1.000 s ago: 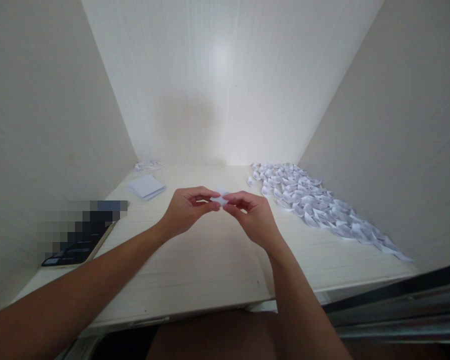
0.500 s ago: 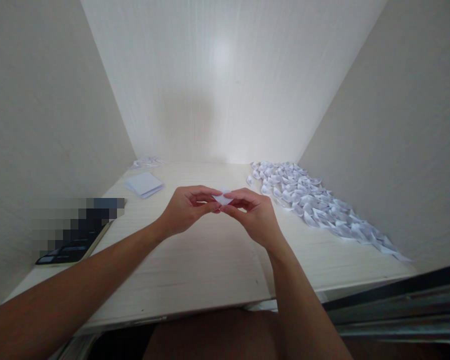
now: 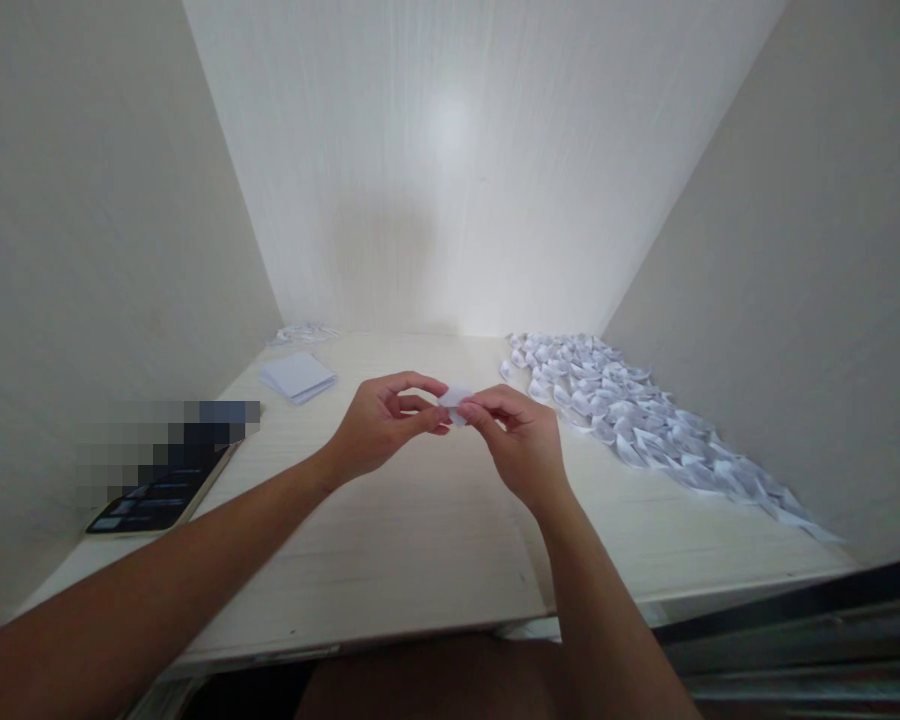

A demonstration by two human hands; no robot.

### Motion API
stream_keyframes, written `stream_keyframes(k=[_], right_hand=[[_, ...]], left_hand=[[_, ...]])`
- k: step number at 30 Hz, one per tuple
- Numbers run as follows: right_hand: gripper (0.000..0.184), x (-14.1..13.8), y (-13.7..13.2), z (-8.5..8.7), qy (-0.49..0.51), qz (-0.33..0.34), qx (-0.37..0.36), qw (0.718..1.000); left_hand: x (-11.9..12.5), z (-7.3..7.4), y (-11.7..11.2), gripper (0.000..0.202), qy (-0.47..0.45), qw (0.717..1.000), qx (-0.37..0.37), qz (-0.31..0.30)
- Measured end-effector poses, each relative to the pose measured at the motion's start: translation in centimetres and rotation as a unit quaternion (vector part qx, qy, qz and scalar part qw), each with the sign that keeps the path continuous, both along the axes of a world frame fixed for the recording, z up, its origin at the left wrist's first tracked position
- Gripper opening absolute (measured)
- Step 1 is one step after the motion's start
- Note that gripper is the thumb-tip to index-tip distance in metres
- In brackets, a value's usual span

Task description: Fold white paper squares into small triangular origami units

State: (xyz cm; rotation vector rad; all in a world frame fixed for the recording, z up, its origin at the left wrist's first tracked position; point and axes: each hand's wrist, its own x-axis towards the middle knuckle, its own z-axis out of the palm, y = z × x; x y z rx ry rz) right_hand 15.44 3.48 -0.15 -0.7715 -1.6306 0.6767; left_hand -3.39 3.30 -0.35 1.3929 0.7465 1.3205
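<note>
Both hands meet above the middle of the pale wooden desk [image 3: 420, 540]. My left hand [image 3: 382, 425] and my right hand [image 3: 521, 440] pinch a small piece of white paper [image 3: 454, 399] between their fingertips, held a little above the desk top. Most of the paper is hidden by the fingers. A small stack of flat white paper squares [image 3: 298, 377] lies at the far left of the desk. A long heap of folded white paper pieces [image 3: 637, 420] runs along the right side.
A dark tablet-like device [image 3: 157, 495], partly blurred out, lies at the desk's left edge. A few white scraps [image 3: 304, 332] sit in the far left corner. Pale walls close in the desk on three sides. A dark rail [image 3: 795, 600] crosses the lower right.
The hands stay together on the paper; the fingers have shifted slightly and the paper shows less. The view has drifted a little, so everything sits slightly lower and to the right.
</note>
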Motion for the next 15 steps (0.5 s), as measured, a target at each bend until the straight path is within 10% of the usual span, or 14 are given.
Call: stream_keyframes(k=[15], right_hand=[[0.007, -0.04, -0.3, 0.18, 0.0, 0.008, 0.021, 1.0]], left_hand=[[0.16, -0.27, 0.08, 0.016, 0.012, 0.992, 0.09, 0.088]])
